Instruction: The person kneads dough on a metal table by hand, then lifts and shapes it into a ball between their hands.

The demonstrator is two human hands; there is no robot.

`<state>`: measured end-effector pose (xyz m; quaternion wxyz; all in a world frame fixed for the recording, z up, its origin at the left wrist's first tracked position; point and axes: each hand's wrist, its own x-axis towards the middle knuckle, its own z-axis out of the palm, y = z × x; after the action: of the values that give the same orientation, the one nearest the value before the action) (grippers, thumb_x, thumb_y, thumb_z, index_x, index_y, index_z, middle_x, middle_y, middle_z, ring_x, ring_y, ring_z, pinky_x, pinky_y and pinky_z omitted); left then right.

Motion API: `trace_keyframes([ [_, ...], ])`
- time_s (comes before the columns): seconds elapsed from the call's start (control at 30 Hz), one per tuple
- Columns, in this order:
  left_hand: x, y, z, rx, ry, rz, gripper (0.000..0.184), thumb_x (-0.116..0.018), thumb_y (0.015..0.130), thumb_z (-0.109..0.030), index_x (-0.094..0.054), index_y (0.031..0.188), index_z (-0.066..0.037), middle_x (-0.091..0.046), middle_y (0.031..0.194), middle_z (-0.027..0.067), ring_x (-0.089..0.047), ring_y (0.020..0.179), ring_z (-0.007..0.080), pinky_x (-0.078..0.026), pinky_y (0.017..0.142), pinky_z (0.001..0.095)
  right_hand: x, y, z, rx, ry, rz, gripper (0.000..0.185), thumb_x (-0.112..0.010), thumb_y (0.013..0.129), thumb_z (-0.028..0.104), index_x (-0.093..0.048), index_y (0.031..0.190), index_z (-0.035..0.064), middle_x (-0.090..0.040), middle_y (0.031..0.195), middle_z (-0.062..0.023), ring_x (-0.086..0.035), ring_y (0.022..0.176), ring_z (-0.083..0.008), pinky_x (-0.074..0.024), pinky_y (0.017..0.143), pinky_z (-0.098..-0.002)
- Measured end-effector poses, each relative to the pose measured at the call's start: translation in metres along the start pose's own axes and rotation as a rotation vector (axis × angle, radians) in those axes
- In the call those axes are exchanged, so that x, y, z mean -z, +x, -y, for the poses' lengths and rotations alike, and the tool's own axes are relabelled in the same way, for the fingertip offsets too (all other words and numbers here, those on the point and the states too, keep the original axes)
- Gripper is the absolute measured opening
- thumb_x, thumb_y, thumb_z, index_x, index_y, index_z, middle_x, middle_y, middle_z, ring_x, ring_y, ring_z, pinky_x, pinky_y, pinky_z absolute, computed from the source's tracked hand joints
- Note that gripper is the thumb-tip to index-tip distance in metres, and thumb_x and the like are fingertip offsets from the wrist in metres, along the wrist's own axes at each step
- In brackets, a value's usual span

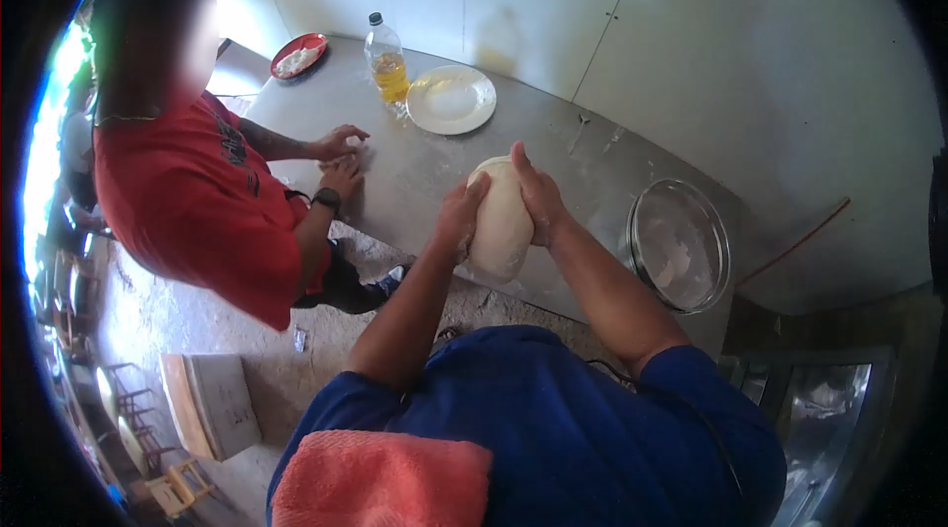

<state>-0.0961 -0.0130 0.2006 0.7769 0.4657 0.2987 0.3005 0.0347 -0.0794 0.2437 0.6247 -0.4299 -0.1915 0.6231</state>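
A large pale lump of dough (501, 226), smooth and longish, is held up in front of me over the near edge of the metal table (415, 181). My left hand (458, 218) grips its left side, thumb on top. On the opposite side my right hand (539, 195) presses against it, thumb pointing up. The dough's underside and some of my fingers are hidden. Beyond my hands lies a white plate (451, 100) dusted with flour. To the right stands a round metal bowl or sieve (679, 246) with a whitish, floury inside.
A bottle of yellow oil (388, 68) and a red plate of white powder (298, 57) stand by the wall. At the left, a co-worker in a red shirt (197, 201) rests both hands (342, 157) at the table. A white box (209, 406) sits on the floor.
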Motion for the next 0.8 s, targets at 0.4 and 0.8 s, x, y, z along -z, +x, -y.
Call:
trace_keyframes([
  [0.4, 0.015, 0.028, -0.035, 0.14, -0.909, 0.57, 0.075, -0.052, 0.093, -0.055, -0.039, 0.144, -0.001, -0.053, 0.137, 0.0217, -0.059, 0.119, 0.0378, -0.05, 0.098, 0.0525, 0.019, 0.037, 0.028, 0.158, -0.241, -0.002, 0.093, -0.039, 0.088, 0.08, -0.039, 0.144, 0.0061, -0.051, 0.137, -0.0127, -0.052, 0.123, -0.0275, -0.0416, 0.105, -0.0411],
  [0.8, 0.0, 0.035, -0.052, 0.172, -0.293, 0.403, 0.093, -0.041, 0.09, -0.076, -0.035, 0.147, -0.002, -0.049, 0.143, 0.0195, -0.055, 0.125, 0.0331, -0.045, 0.105, 0.0484, -0.017, -0.032, 0.007, 0.374, 0.107, -0.108, 0.071, -0.064, 0.09, 0.051, -0.045, 0.138, 0.002, -0.059, 0.128, -0.0152, -0.063, 0.114, -0.0282, -0.0527, 0.094, -0.0453],
])
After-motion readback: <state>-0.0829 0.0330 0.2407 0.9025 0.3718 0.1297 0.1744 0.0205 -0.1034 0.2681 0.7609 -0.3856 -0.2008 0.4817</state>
